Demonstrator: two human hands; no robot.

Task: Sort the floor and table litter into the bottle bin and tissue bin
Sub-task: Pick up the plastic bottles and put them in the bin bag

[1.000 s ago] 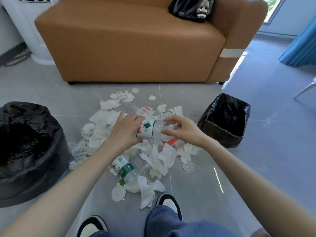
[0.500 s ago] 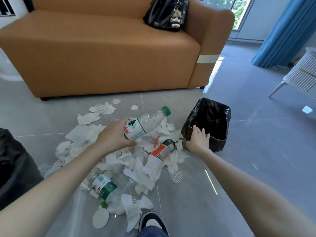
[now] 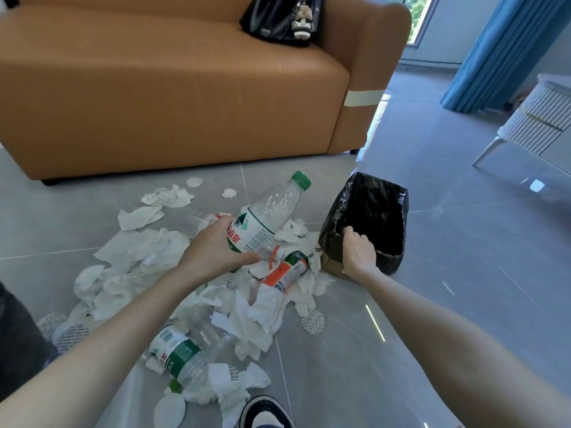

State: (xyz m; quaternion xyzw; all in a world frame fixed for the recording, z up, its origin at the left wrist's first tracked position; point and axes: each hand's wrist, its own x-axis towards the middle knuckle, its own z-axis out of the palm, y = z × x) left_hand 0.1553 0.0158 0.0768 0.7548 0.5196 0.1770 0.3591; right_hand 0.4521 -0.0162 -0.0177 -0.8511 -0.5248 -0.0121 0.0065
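Observation:
My left hand [image 3: 216,251] grips a clear water bottle [image 3: 268,211] with a green cap by its labelled base, the cap tilted toward the small black-lined bin [image 3: 370,217] on the right. My right hand [image 3: 358,251] holds the near rim of that bin, fingers curled over the liner. Below lie an orange-labelled bottle [image 3: 285,270] and a green-labelled bottle [image 3: 182,353] among white tissues [image 3: 139,251] on the grey floor.
A tan sofa [image 3: 185,88] with a black bag [image 3: 278,17] stands behind the litter. A second black bin bag [image 3: 15,341] shows at the left edge. A white chair [image 3: 531,122] and blue curtain [image 3: 500,50] are at the right. My shoe [image 3: 265,412] is at the bottom.
My right hand let go of the bottle, reached right and took the bin's rim. My left hand kept the bottle and lifted it toward the bin. The view turned right.

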